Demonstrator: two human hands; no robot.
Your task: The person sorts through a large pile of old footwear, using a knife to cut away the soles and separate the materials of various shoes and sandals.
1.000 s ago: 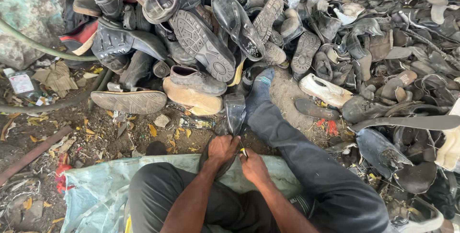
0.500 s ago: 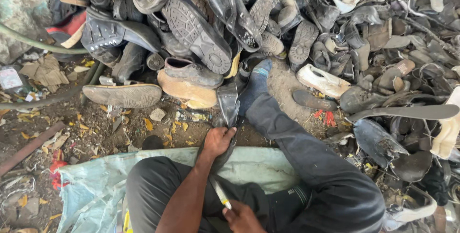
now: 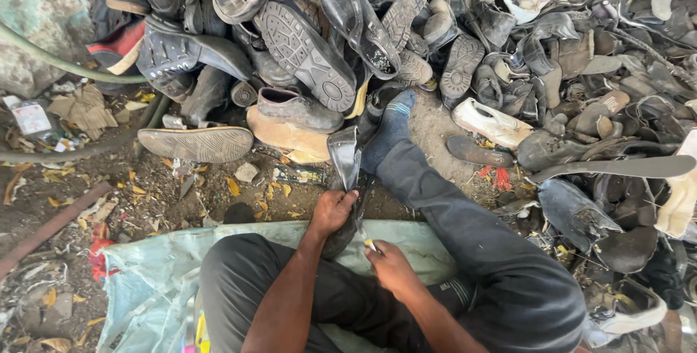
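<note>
Between the seated person's knees, a dark worn shoe (image 3: 347, 179) stands on end on the littered ground, its toe pointing up toward a big heap of old shoes (image 3: 450, 55). Left hand (image 3: 332, 211) grips the shoe's lower part, fingers clamped around it. Just right of the shoe, right hand (image 3: 390, 264) has fingers closed on a small yellow-handled blade (image 3: 365, 240) touching its edge. A pale green sack (image 3: 152, 280) lies below the shoe, under the legs.
</note>
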